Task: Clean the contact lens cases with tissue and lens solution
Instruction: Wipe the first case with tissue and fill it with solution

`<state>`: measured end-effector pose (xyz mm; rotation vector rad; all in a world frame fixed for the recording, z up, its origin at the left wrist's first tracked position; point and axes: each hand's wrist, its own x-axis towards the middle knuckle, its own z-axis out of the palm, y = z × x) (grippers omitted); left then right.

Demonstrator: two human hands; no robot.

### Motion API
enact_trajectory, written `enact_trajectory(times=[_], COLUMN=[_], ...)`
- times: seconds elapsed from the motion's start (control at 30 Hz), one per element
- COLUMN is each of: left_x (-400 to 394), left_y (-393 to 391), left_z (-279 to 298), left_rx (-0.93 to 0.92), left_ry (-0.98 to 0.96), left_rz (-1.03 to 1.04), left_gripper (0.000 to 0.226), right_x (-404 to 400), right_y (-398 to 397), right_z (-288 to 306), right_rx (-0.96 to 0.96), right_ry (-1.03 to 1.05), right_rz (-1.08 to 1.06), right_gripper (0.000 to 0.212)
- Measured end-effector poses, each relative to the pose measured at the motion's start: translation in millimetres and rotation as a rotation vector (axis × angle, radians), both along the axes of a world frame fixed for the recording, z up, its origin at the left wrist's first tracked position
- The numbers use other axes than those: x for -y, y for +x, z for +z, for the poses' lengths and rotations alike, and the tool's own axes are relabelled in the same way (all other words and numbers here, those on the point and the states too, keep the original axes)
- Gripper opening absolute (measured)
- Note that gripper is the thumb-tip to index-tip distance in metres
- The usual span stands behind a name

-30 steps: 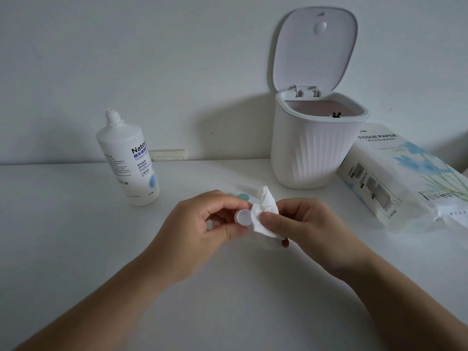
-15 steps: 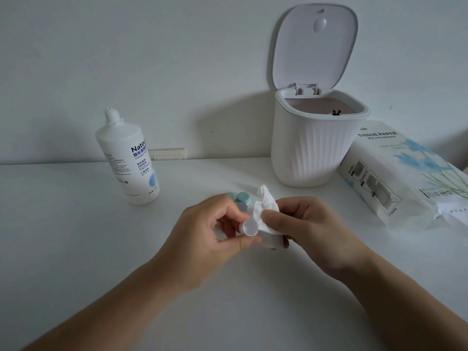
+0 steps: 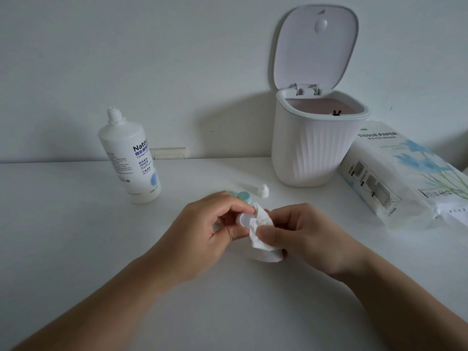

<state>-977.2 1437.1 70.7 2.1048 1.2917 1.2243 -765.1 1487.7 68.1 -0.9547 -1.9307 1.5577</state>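
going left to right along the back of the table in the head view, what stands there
solution bottle → bottle cap → bin → tissue pack

The solution bottle (image 3: 130, 158) reads "Natou…" and "20H" — the tissue pack (image 3: 402, 178), "TISSUE PAPER".

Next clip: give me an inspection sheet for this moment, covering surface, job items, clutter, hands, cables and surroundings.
Surface: white table, no spills seen.
Job's things: small white round case part against a crumpled tissue; teal-capped lens case on the table behind the hands; solution bottle upright, uncapped, its white cap lying near the bin.
Clutter: tissue pack lying flat; white bin, lid up.
Hands: left hand pinches the case part; right hand pinches the tissue.
Cables: nothing seen.
Surroundings: plain wall, wall socket at table edge.
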Motion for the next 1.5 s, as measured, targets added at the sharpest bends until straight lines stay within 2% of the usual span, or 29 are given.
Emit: enact_trajectory(times=[0.1, 0.17, 0.3, 0.57, 0.67, 0.77, 0.93, 1.07, 1.23, 1.37, 1.5], left_x=[0.9, 2.8, 5.9, 4.6, 3.1, 2.7, -1.8, -6.6, -7.7, -7.4, -8.0], left_y=[0.8, 4.1, 11.1, 1.4, 0.6, -0.1, -7.7, -15.7, -16.3, -16.9, -17.6], left_z=[0.0, -2.0, -5.4, 1.1, 1.5, 0.6, -1.5, -3.4, -5.3, -4.8, -4.8], left_rx=[0.095, 0.153, 0.158, 0.061, 0.083, 0.115, 0.147, 0.238, 0.314, 0.319, 0.326], left_ry=[-0.037, -0.061, -0.056, -0.096, -0.092, -0.091, -0.109, -0.190, -0.236, -0.247, -0.262], left_rz=[0.029, 0.051, 0.054, -0.013, 0.006, 0.045, 0.119, 0.122, 0.089, 0.076, 0.051], left_gripper=[0.027, 0.025, 0.026, 0.029, 0.022, 0.021, 0.023, 0.020, 0.024, 0.024, 0.020], right_x=[-0.6, -1.7, -3.0, -0.1, -2.5, -5.2, -8.4, -12.4, -18.0, -18.6, -12.1], right_y=[-1.3, -1.8, -1.0, 2.2, 3.0, 2.7, 2.3, 7.4, 29.3, 44.7, 49.9], right_z=[-1.4, -2.7, -1.5, 0.7, 2.3, 4.8, 1.4, 2.4, 6.8, 9.3, 5.5], right_rx=[-0.052, -0.106, -0.165, -0.005, 0.005, -0.069, -0.214, -0.193, 0.026, 0.372, 0.692], right_ry=[-0.020, -0.046, -0.075, -0.089, -0.035, 0.020, 0.130, 0.212, 0.356, 0.716, 0.873], right_rz=[-0.028, -0.050, -0.027, 0.074, 0.002, -0.083, -0.305, -0.372, -0.493, -0.570, -0.570], right_gripper=[0.024, 0.029, 0.026, 0.025, 0.024, 0.016, 0.025, 0.004, 0.021, 0.030, 0.015])
